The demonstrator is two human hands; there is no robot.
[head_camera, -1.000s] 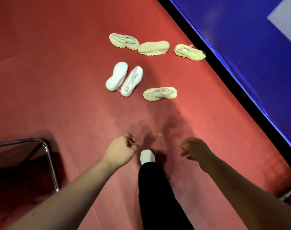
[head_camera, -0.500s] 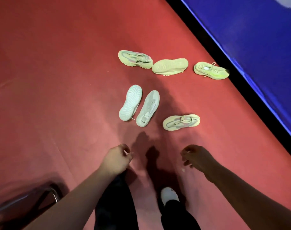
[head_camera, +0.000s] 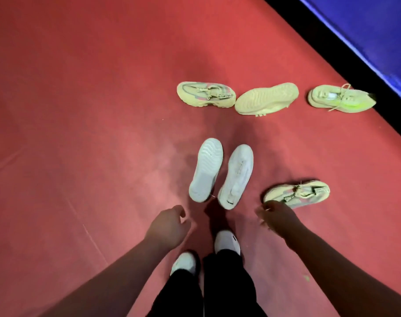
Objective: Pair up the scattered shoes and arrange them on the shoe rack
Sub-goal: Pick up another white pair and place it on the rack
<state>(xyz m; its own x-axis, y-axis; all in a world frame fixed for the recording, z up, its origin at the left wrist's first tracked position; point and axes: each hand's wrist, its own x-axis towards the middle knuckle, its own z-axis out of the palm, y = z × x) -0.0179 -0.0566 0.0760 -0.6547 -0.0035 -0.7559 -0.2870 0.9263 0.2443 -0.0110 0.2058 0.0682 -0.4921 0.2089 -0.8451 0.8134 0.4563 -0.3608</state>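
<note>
Both hands empty, fingers loosely curled: left hand (head_camera: 168, 227) near the white sneaker pair (head_camera: 221, 175), right hand (head_camera: 277, 219) overlapping the toe of the striped beige sneaker (head_camera: 297, 193), contact unclear. Best grab the adjacent white two first, flipping the sole-up one (head_camera: 206, 169); its striped mate (head_camera: 206, 94) lies farther off on the red floor (head_camera: 80, 133). Shoe rack not in view.

red floor (head_camera: 80, 133); blue wall (head_camera: 378, 30)

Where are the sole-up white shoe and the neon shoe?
Sole-up white shoe (head_camera: 205, 170), head view, middle of its sole.
Neon shoe (head_camera: 342, 102), head view, its side near the laces.
</note>
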